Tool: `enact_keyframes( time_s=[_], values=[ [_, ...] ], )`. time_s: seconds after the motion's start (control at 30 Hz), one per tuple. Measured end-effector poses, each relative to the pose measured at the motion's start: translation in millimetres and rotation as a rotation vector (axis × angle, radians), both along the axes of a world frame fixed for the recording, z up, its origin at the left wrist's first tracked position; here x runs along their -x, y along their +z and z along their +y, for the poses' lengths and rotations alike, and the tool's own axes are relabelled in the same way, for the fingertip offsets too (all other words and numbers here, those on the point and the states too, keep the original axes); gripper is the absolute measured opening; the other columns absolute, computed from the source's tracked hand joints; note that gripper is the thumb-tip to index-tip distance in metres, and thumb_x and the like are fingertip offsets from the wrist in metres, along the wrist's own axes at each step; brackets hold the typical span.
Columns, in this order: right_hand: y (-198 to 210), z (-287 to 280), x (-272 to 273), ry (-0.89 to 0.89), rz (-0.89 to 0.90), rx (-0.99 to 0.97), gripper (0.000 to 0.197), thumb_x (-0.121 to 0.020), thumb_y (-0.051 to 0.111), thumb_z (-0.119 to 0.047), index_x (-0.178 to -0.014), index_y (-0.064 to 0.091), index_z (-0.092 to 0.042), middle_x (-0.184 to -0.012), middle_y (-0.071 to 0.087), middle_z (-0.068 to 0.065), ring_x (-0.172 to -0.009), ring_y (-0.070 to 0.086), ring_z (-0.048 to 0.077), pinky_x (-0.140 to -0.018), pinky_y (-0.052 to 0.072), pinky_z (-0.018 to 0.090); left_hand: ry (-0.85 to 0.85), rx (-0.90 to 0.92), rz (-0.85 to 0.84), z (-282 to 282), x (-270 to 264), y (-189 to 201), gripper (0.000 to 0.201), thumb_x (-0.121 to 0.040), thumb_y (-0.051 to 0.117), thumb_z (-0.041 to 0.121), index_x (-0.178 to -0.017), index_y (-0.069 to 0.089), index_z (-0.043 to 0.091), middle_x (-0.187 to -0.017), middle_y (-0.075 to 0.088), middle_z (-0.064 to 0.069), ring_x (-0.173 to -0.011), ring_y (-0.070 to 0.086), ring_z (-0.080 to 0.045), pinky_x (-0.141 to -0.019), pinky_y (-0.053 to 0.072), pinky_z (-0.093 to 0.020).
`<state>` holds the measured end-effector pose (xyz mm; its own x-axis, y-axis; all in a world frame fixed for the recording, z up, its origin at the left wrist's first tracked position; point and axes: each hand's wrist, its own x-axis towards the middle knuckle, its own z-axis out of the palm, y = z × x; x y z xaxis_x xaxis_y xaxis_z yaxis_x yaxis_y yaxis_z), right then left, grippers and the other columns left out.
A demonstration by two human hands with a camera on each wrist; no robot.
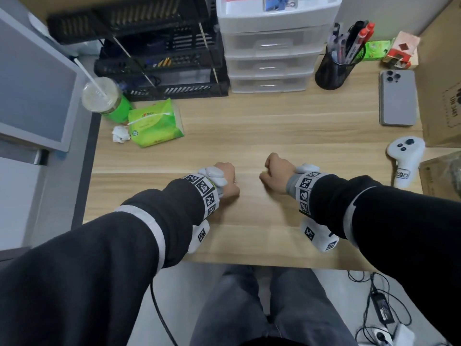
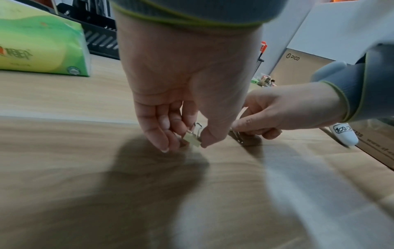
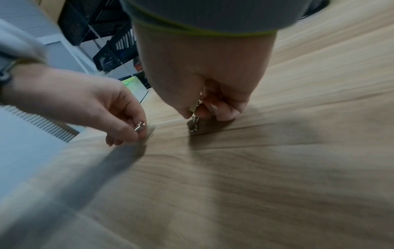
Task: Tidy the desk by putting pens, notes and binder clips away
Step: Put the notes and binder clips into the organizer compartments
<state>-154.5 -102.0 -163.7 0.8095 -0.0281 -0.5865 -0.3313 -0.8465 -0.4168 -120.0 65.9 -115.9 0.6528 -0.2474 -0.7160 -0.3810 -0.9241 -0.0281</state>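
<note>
My left hand sits low over the wooden desk and pinches a pale yellow binder clip between thumb and fingers. A hand's width to its right, my right hand pinches a second binder clip; its wire handles touch the desk. In the head view both clips are almost hidden under the curled fingers. A black mesh pen cup full of pens stands at the back right. A white drawer unit stands at the back centre.
A green tissue pack, a crumpled tissue and a lidded drink cup lie at the left. Black stacked trays stand behind them. A phone, a white controller and a cardboard box are on the right.
</note>
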Motion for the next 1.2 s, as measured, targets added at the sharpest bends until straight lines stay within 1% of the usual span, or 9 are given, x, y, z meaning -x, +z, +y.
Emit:
enact_keyframes(
  time_s=[0.1, 0.43, 0.63, 0.7, 0.77, 0.87, 0.93, 1.03, 1.2],
  values=[
    [-4, 10, -4, 0.082, -0.025, 0.114, 0.039, -0.087, 0.056, -0.049, -0.102, 0.043, -0.015, -0.087, 0.065, 0.004, -0.077, 0.063, 0.028, -0.080, 0.054, 0.045, 0.007, 0.008, 0.026, 11, 0, -4, 0.025, -0.080, 0.061, 0.023, -0.063, 0.043, 0.019, -0.063, 0.045, 0.000, -0.061, 0.041, -0.021, -0.048, 0.025, -0.021],
    [1, 6, -6, 0.205, -0.009, 0.155, 0.021, -0.091, 0.050, -0.033, -0.100, 0.049, -0.014, -0.085, 0.062, 0.006, -0.073, 0.061, 0.028, -0.076, 0.054, 0.042, 0.107, 0.164, 0.032, 15, -6, -12, 0.018, -0.083, 0.058, 0.025, -0.069, 0.055, 0.014, -0.068, 0.052, -0.005, -0.059, 0.041, -0.024, -0.054, 0.032, -0.025],
    [7, -13, -5, -0.113, 0.016, -0.220, 0.015, -0.084, 0.060, -0.025, -0.083, 0.067, -0.012, -0.087, 0.073, 0.006, -0.083, 0.066, 0.025, -0.078, 0.055, 0.036, 0.188, 0.370, 0.001, 8, -11, -11, 0.023, -0.081, 0.062, 0.025, -0.100, 0.066, 0.013, -0.093, 0.069, -0.003, -0.087, 0.066, -0.025, -0.076, 0.055, -0.034],
    [12, -17, -6, -0.291, 0.142, -0.427, 0.022, -0.086, 0.053, -0.024, -0.078, 0.064, -0.007, -0.080, 0.072, 0.012, -0.067, 0.064, 0.027, -0.064, 0.055, 0.035, 0.209, 0.467, -0.015, 5, -15, -9, 0.027, -0.081, 0.064, 0.025, -0.105, 0.061, 0.014, -0.090, 0.067, 0.000, -0.085, 0.064, -0.024, -0.072, 0.051, -0.032],
    [14, -19, -7, -0.558, 0.344, -0.679, 0.024, -0.087, 0.043, -0.019, -0.077, 0.058, -0.004, -0.065, 0.060, 0.016, -0.047, 0.045, 0.023, -0.044, 0.038, 0.027, 0.217, 0.574, -0.022, -3, -17, -5, 0.031, -0.082, 0.066, 0.025, -0.108, 0.056, 0.014, -0.083, 0.065, 0.002, -0.078, 0.062, -0.021, -0.069, 0.047, -0.032],
    [23, -19, -9, -0.834, 0.505, -0.940, 0.018, -0.086, 0.040, -0.017, -0.076, 0.052, -0.007, -0.060, 0.051, 0.012, -0.047, 0.040, 0.020, -0.040, 0.037, 0.022, 0.227, 0.736, -0.014, -20, -19, 7, 0.035, -0.083, 0.069, 0.023, -0.111, 0.051, 0.014, -0.071, 0.062, 0.007, -0.065, 0.057, -0.014, -0.066, 0.046, -0.032],
    [30, -18, -13, -0.891, 0.523, -1.038, 0.020, -0.092, 0.040, -0.018, -0.082, 0.055, -0.008, -0.064, 0.054, 0.010, -0.053, 0.052, 0.022, -0.048, 0.054, 0.028, 0.189, 0.788, -0.022, -36, -21, 17, 0.036, -0.084, 0.070, 0.024, -0.113, 0.049, 0.015, -0.071, 0.063, 0.005, -0.062, 0.055, -0.013, -0.064, 0.047, -0.033],
    [41, -17, -23, -0.927, 0.511, -1.197, 0.026, -0.099, 0.041, -0.021, -0.085, 0.061, -0.013, -0.071, 0.063, 0.005, -0.066, 0.061, 0.021, -0.059, 0.061, 0.033, 0.089, 0.783, -0.053, -54, -28, 29, 0.032, -0.086, 0.067, 0.028, -0.110, 0.050, 0.016, -0.074, 0.064, 0.003, -0.067, 0.059, -0.017, -0.064, 0.048, -0.036],
    [66, -29, -48, -1.014, 0.423, -1.230, 0.028, -0.100, 0.046, -0.023, -0.075, 0.056, -0.016, -0.055, 0.054, -0.003, -0.044, 0.050, 0.008, -0.039, 0.037, 0.015, -0.024, 0.799, -0.207, -63, -52, 60, 0.017, -0.092, 0.056, 0.035, -0.091, 0.057, 0.018, -0.080, 0.063, 0.004, -0.073, 0.058, -0.020, -0.065, 0.049, -0.036]
  ],
)
